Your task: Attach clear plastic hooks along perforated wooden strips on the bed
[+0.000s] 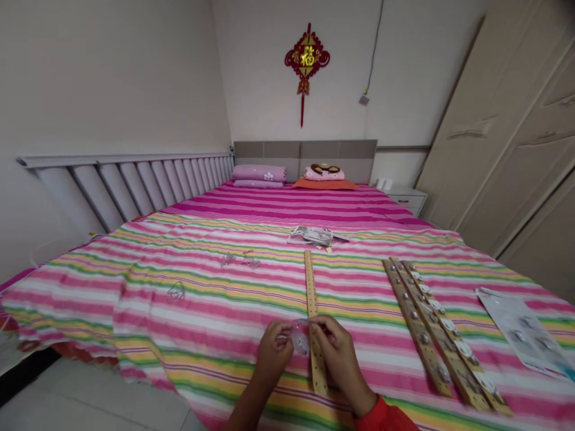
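Two bare hands, close together, low over the bed: the left hand (275, 348) has thumb and fingertips pinched in, its grip narrow on the left edge of a small, clear, crinkled plastic piece (300, 342). Over on the other side, the right hand (335, 342), a red sleeve (383, 416) behind its wrist, has its fingertips drawn together at the upper right edge of that same plastic, a tight grip there too. So the plastic sits right between the two hands, above the near part of a long, flat, yellowish strip dotted with small holes (311, 287), and the strip runs away from the person along the pink, white, green and yellow striped sheet (215, 335).

Out to the right, three long, narrow brown strips (417, 329) lie side by side, shiny round pieces (424, 339) spaced along them, and paler round pieces show on the rightmost one. Beyond those, a flat, pale package (507, 317) lies aslant, more round shapes visible on it.

Up ahead, past the far end of the holed strip, there's a rumpled grey and white plastic bundle (312, 235). To its left, two clear plastic scraps (250, 260) lie near each other, and farther left, nearer the person, sits a thin, see-through crumpled piece (176, 291), its details too faint to tell.
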